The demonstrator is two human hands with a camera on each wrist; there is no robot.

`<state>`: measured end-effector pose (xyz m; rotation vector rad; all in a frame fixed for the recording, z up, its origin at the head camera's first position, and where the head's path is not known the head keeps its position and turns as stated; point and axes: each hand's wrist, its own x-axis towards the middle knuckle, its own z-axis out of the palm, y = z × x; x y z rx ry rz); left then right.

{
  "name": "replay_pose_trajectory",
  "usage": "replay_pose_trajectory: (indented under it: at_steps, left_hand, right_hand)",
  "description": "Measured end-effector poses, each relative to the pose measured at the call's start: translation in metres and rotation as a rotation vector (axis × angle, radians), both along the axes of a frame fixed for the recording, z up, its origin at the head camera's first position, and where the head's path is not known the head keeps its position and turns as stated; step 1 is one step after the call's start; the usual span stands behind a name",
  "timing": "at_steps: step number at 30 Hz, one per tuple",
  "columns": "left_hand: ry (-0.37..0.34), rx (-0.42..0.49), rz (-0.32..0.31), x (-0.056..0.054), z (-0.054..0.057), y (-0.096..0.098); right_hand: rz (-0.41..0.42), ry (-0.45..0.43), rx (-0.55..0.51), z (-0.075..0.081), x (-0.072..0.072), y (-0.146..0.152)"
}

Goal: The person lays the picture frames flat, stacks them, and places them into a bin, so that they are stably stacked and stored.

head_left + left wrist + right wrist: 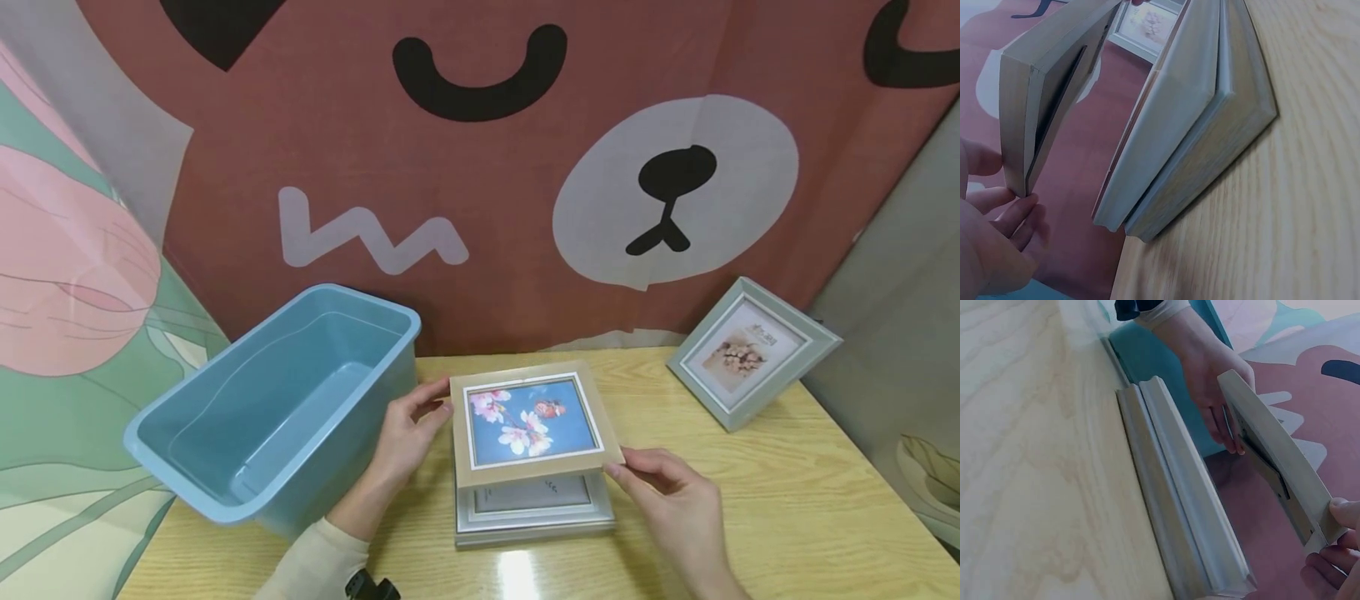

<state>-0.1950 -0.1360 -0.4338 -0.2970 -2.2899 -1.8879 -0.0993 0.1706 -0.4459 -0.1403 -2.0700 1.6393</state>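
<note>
A beige picture frame (536, 476) with a blossom-and-butterfly picture is raised above two stacked silver picture frames (536, 527). My left hand (405, 433) pinches its left edge, thumb on one face and fingers on the other. At the near right corner my right hand (671, 500) grips it between thumb and fingers. In the left wrist view a gap shows between the beige frame (1016, 106) and the stack (1172, 137). From the right wrist, the dark backing and stand of the beige frame (1272, 437) face the stack (1179, 500).
A blue plastic bin (273, 400) stands left of the stack, beside my left forearm. Another silver picture frame (750, 354) with a flower print stands tilted at the back right of the wooden table (795, 517). Behind hangs a bear-printed cloth (495, 167).
</note>
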Motion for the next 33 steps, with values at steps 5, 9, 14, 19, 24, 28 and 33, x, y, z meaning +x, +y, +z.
replay_pose_trajectory:
  at_steps: [5,9,14,19,24,28,33]
  left_hand:
    - [-0.006,-0.043,-0.011,0.001,-0.004,-0.002]
    - [-0.022,-0.056,-0.024,0.001,-0.009,-0.002]
    - [-0.044,-0.065,-0.029,0.003,-0.013,-0.003]
    - [-0.016,-0.097,-0.027,0.005,-0.015,-0.003]
    - [-0.025,-0.109,-0.028,0.006,-0.019,-0.004]
    - [-0.045,-0.116,-0.028,0.008,-0.023,-0.005]
    - [-0.051,-0.151,-0.029,0.010,-0.025,-0.005]
  right_hand:
    - [-0.011,-0.062,-0.012,-0.006,0.003,0.000]
    - [-0.013,-0.082,-0.004,-0.010,0.006,0.001]
    - [0.000,-0.100,-0.019,-0.015,0.009,0.000]
    - [0.001,-0.105,0.011,-0.018,0.010,-0.001]
    - [-0.007,-0.109,0.067,-0.020,0.013,-0.001]
    - [0.002,-0.140,0.092,-0.021,0.015,-0.001]
    - [0.015,-0.193,0.124,-0.023,0.017,0.000]
